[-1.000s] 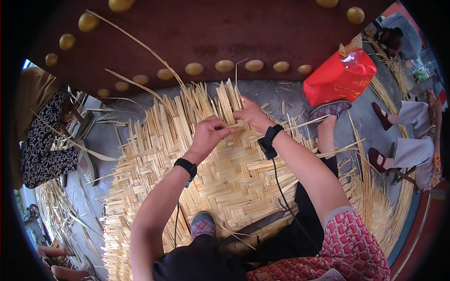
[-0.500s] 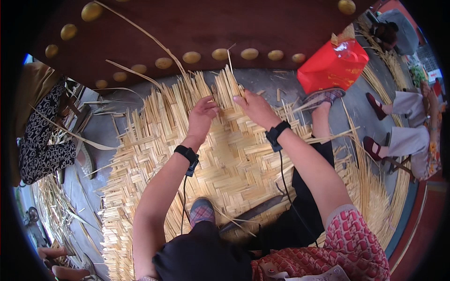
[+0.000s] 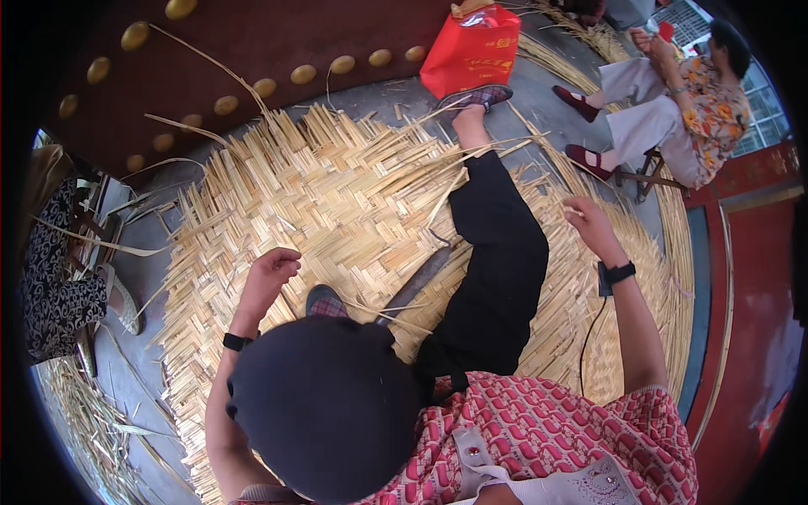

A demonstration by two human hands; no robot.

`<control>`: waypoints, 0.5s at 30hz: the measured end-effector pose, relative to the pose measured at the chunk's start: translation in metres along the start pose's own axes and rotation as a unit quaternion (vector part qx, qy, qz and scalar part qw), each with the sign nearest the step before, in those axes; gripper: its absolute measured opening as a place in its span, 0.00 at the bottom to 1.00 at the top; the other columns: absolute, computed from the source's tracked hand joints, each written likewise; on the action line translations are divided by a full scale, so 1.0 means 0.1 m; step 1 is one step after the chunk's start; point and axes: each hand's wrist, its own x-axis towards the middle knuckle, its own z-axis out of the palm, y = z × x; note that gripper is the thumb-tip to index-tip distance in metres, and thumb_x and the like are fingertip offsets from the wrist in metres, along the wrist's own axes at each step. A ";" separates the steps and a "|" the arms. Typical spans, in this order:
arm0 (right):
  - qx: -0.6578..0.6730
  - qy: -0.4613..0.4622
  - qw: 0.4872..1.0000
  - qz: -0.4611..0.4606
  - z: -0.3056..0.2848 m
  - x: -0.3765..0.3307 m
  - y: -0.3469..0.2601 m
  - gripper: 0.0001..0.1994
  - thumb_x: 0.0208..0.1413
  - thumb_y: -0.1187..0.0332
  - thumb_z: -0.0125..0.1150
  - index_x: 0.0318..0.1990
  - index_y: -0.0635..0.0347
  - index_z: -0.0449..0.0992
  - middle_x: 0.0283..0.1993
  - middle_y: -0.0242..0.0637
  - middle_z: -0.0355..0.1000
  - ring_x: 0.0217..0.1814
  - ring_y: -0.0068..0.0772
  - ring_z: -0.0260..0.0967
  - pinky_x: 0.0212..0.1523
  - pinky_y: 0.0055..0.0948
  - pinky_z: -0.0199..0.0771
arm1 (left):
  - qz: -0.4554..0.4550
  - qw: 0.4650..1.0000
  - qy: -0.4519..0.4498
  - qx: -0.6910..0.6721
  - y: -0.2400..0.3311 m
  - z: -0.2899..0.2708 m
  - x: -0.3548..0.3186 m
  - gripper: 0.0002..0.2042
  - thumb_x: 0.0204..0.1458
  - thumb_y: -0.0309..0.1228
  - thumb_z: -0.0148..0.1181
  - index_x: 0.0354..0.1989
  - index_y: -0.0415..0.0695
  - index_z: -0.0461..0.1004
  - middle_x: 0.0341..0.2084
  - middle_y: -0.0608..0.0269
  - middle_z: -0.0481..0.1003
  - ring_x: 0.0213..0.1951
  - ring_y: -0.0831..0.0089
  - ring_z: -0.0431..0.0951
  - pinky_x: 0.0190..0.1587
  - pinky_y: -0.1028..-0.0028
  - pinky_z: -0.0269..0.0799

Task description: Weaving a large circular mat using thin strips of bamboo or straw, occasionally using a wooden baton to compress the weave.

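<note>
A wide herringbone mat of pale split strips [image 3: 337, 210] lies on the ground before me, its far edge ending in loose, uneven strip ends. My left hand [image 3: 273, 271] hovers over the mat's near left part, fingers curled together, and no strip shows in it. Off to the right, my right hand [image 3: 592, 227] is above a spread of pale loose strips [image 3: 551, 278], thumb and forefinger apart and nothing visible between them. Between my feet, a long dark blade-like tool [image 3: 418, 276] with a hooked tip rests on the mat. Both wrists wear black bands.
Beyond the mat stands a dark red door with round gold studs [image 3: 264, 87]. A red bag [image 3: 471, 52] sits by my outstretched right foot. At the far right a person [image 3: 673, 118] sits on a low stool; another's patterned trouser leg [image 3: 63, 295] is at the left, near scattered strips.
The view has swung right. Both hands have left the mat's far edge: the left came back nearer me, the right went out to the right and opened. The thin strip beside it is no longer there.
</note>
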 end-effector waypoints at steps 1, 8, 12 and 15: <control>0.017 0.011 0.998 0.064 -0.09 -0.33 0.17 0.11 0.58 0.70 0.62 0.47 0.63 0.77 0.45 0.39 0.75 0.48 0.37 0.72 0.49 0.31 0.71 | -0.004 1.000 -0.003 0.012 0.09 0.01 -0.09 0.11 0.56 0.25 0.59 0.47 0.38 0.76 0.32 0.67 0.78 0.35 0.81 0.74 0.39 0.79 0.69; 0.202 -0.027 0.935 0.290 -0.24 -1.60 0.60 0.11 0.63 0.65 0.58 0.49 0.56 0.77 0.44 0.23 0.73 0.47 0.21 0.70 0.49 0.25 0.70 | 0.062 0.993 -0.048 -0.093 0.74 0.13 -0.72 0.13 0.60 0.29 0.58 0.50 0.36 0.73 0.29 0.64 0.77 0.33 0.78 0.76 0.40 0.75 0.72; 0.297 0.024 0.918 0.261 -0.08 -1.62 0.47 0.12 0.63 0.65 0.57 0.51 0.57 0.77 0.45 0.24 0.74 0.48 0.20 0.70 0.50 0.26 0.70 | 0.099 0.983 -0.074 -0.137 0.90 0.12 -1.09 0.13 0.60 0.29 0.58 0.50 0.36 0.73 0.29 0.63 0.77 0.34 0.77 0.76 0.40 0.74 0.72; 0.343 0.098 0.900 0.251 -0.05 -1.61 0.58 0.12 0.66 0.68 0.52 0.52 0.59 0.76 0.47 0.29 0.76 0.48 0.22 0.72 0.50 0.27 0.72 | 0.114 0.977 -0.096 -0.154 0.99 0.20 -1.20 0.13 0.60 0.30 0.58 0.51 0.36 0.73 0.29 0.63 0.77 0.34 0.77 0.76 0.40 0.74 0.73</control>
